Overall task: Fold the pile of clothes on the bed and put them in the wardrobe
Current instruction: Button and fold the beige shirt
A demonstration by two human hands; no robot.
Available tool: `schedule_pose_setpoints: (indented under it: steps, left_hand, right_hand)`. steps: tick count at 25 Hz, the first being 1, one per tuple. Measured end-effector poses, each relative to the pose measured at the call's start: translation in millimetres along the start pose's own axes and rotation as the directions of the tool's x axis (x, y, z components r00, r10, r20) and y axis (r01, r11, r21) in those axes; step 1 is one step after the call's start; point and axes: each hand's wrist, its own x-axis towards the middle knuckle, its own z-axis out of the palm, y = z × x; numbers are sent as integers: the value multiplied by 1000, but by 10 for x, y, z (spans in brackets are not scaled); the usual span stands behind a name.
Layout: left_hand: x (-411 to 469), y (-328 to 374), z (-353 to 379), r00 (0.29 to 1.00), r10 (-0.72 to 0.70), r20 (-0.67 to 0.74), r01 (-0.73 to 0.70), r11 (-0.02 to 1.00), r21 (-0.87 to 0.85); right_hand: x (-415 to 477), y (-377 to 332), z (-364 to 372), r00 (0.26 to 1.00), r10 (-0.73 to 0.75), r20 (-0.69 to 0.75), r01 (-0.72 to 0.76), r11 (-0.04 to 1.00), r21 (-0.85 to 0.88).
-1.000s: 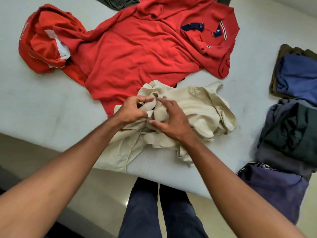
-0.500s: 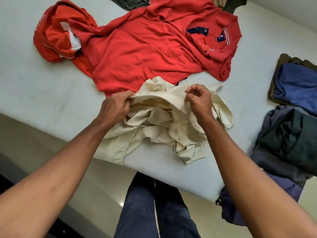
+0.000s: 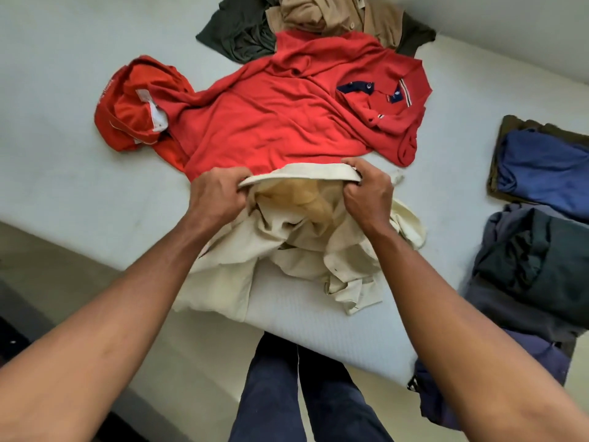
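A crumpled cream garment (image 3: 296,256) lies at the near edge of the white bed (image 3: 63,154), part of it hanging over the side. My left hand (image 3: 216,196) grips the left end of its waistband. My right hand (image 3: 366,193) grips the right end, and the band is stretched taut between them, lifted a little so the yellowish inside shows. Behind it a red polo shirt (image 3: 271,122) is spread out unfolded. Farther back lie a dark green garment (image 3: 239,36) and a tan garment (image 3: 334,17), both crumpled.
At the right of the bed sit folded clothes: a blue piece on an olive one (image 3: 541,164), a dark green and grey stack (image 3: 535,266), and a purple-blue garment (image 3: 538,352) hanging over the corner. My legs in navy trousers (image 3: 302,393) stand against the bed edge.
My hands moved apart from the middle of the cream garment to the two ends of its waistband and pulled it straight. The view tilted up, showing more clothes at the back.
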Motion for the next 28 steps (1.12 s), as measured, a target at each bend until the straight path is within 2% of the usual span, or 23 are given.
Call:
schedule_pose_setpoints:
  steps: [2, 4, 6, 7, 8, 9, 11, 12, 13, 14, 15, 17, 18, 19, 20, 21, 22, 23, 24, 25, 28]
  left_hand:
    - [-52, -32, -37, 993, -111, 50, 111, 994, 2]
    - [-106, 21, -109, 979, -198, 55, 202, 977, -67]
    - [-156, 159, -218, 945, -325, 36, 325, 921, -214]
    - [-179, 228, -252, 905, -421, 65, 421, 860, -288]
    - [-174, 268, -268, 839, -527, 133, 535, 756, -377]
    - [-144, 301, -273, 752, -620, 226, 637, 593, -493]
    - [37, 376, -311, 590, -676, 441, 712, 177, -680]
    - [205, 404, -347, 566, -651, 506, 689, 37, -724]
    - [435, 433, -403, 589, -617, 522, 644, -32, -764]
    - [724, 448, -471, 630, -601, 492, 585, -50, -809]
    - [1042, 495, -584, 673, -592, 442, 516, -51, -855]
    - [1744, 592, -876, 774, -521, 359, 399, -39, -916]
    - [2068, 608, -984, 832, -431, 349, 390, 8, -921]
    - [2329, 629, -1061, 879, -308, 363, 410, 103, -906]
    - [2551, 588, -1059, 896, -192, 400, 440, 270, -856]
    - [2705, 503, -978, 892, -148, 428, 444, 470, -763]
    - [2807, 379, -854, 895, -167, 414, 413, 661, -626]
    - [2819, 243, -676, 900, -195, 390, 379, 794, -476]
    - [2759, 91, -439, 897, -198, 396, 349, 866, -357]
    - [2630, -44, -207, 881, -193, 432, 337, 897, -286]
    - [1947, -403, 444, 816, -270, 512, 424, 880, -212]
  right_hand:
    - [45, -1, -220, 1000, 3, -15, -4, 1000, -27]
    - [23, 34, -373, 995, 78, -62, -82, 995, -56]
    - [-43, 16, -472, 972, 232, -50, -235, 967, -92]
    - [-82, -5, -478, 948, 318, 8, -316, 945, -85]
    - [-127, -63, -463, 918, 387, 81, -384, 922, -51]
    - [-158, -123, -410, 885, 437, 162, -443, 896, 3]
    - [-106, -307, -307, 832, 485, 268, -529, 840, 123]
    - [10, -426, -260, 815, 505, 284, -565, 801, 196]
    - [193, -555, -206, 801, 532, 273, -596, 748, 292]
    - [453, -714, -142, 780, 578, 241, -622, 672, 401]
    - [764, -858, -83, 766, 600, 233, -614, 573, 543]
    - [1477, -1225, -10, 808, 522, 273, -521, 416, 745]
    - [1777, -1416, -3, 848, 427, 315, -493, 416, 764]
    - [2036, -1532, 19, 872, 326, 365, -487, 503, 714]
    - [2251, -1575, 86, 871, 266, 413, -479, 647, 593]
    - [2411, -1530, 182, 872, 263, 412, -441, 787, 432]
    - [2494, -1435, 280, 891, 270, 365, -379, 884, 272]
    - [2491, -1267, 409, 906, 281, 317, -337, 931, 139]
    - [2401, -1045, 531, 912, 307, 273, -329, 943, 38]
    - [2233, -816, 616, 907, 349, 235, -348, 936, -47]
    - [1405, -92, 730, 905, 400, 145, -371, 908, -193]
